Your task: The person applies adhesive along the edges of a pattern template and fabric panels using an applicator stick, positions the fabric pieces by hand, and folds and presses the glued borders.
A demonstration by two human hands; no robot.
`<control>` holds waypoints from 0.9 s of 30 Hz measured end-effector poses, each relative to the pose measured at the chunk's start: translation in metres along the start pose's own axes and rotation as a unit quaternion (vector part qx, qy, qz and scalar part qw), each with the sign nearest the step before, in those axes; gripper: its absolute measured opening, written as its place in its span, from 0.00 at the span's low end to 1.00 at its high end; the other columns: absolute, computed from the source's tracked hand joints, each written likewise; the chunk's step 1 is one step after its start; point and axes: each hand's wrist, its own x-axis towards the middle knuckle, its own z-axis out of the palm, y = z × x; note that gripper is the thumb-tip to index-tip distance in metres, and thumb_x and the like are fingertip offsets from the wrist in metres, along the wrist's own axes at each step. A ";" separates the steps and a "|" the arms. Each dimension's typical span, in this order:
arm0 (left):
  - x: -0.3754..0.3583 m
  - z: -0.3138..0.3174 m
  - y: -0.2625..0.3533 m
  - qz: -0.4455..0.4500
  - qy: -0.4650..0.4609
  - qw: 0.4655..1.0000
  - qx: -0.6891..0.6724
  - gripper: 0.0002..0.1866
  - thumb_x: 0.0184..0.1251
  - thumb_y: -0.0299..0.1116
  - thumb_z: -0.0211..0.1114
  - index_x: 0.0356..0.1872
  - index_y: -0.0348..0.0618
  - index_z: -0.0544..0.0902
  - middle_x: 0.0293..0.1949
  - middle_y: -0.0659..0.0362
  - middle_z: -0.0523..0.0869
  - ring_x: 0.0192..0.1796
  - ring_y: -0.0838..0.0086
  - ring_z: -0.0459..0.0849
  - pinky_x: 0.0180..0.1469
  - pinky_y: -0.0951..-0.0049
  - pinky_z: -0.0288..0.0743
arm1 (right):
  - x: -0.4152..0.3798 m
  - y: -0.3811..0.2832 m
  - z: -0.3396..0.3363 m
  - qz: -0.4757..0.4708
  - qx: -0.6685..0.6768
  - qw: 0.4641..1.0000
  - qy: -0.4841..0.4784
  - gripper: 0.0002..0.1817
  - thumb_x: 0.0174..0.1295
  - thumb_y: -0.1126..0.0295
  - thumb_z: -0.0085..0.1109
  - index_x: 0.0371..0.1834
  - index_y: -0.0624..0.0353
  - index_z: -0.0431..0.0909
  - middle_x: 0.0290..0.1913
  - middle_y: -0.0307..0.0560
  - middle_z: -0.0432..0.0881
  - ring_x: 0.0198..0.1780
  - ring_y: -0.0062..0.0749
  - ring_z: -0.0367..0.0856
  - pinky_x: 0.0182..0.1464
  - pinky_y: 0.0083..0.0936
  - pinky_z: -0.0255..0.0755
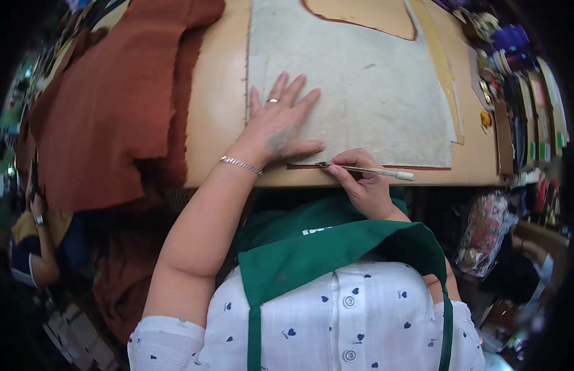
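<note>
My left hand (pixel 281 120) lies flat with its fingers spread on a large pale grey sheet (pixel 373 99), pressing near its left edge. Between the thumb and fingers of my right hand (pixel 364 185) is a slim pen (pixel 386 172) with a white end. Its dark tip points left and meets the sheet's near edge, beside my left thumb. A thin strip of rust-brown material (pixel 423 168) shows from under the sheet along that edge. The sheet has a curved cut-out at the far side, also rimmed in brown.
A big rust-brown hide or cloth (pixel 114 111) covers the left of the tan table (pixel 216 93) and hangs over its front edge. Tools and bottles (pixel 512 49) crowd the right side. A plastic-wrapped bundle (pixel 483 232) sits lower right. Another person's arm (pixel 45 241) shows at far left.
</note>
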 end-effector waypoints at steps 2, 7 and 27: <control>-0.002 0.001 -0.003 0.002 0.010 1.000 -0.004 0.46 0.40 0.59 0.63 0.64 0.56 0.59 0.68 0.57 0.49 0.70 0.59 0.42 0.61 0.35 0.38 | 0.005 -0.002 0.013 -0.043 -0.003 0.999 -0.011 0.06 0.49 0.74 0.63 0.28 0.60 0.75 0.27 0.45 0.76 0.30 0.35 0.73 0.34 0.28 0.67; -0.001 0.002 -0.003 0.007 0.014 1.000 -0.005 0.45 0.41 0.58 0.63 0.64 0.59 0.58 0.68 0.58 0.49 0.70 0.60 0.41 0.61 0.34 0.37 | 0.017 -0.013 0.026 -0.118 -0.034 0.991 -0.049 0.07 0.48 0.74 0.63 0.27 0.60 0.74 0.28 0.44 0.77 0.31 0.37 0.74 0.36 0.29 0.67; 0.003 -0.009 0.009 -0.019 -0.031 0.999 0.028 0.47 0.37 0.54 0.67 0.65 0.57 0.59 0.69 0.60 0.49 0.71 0.61 0.41 0.62 0.37 0.34 | -0.022 0.021 -0.149 0.139 -0.029 0.986 0.091 0.05 0.54 0.73 0.59 0.30 0.63 0.77 0.32 0.42 0.80 0.35 0.20 0.76 0.41 0.16 0.68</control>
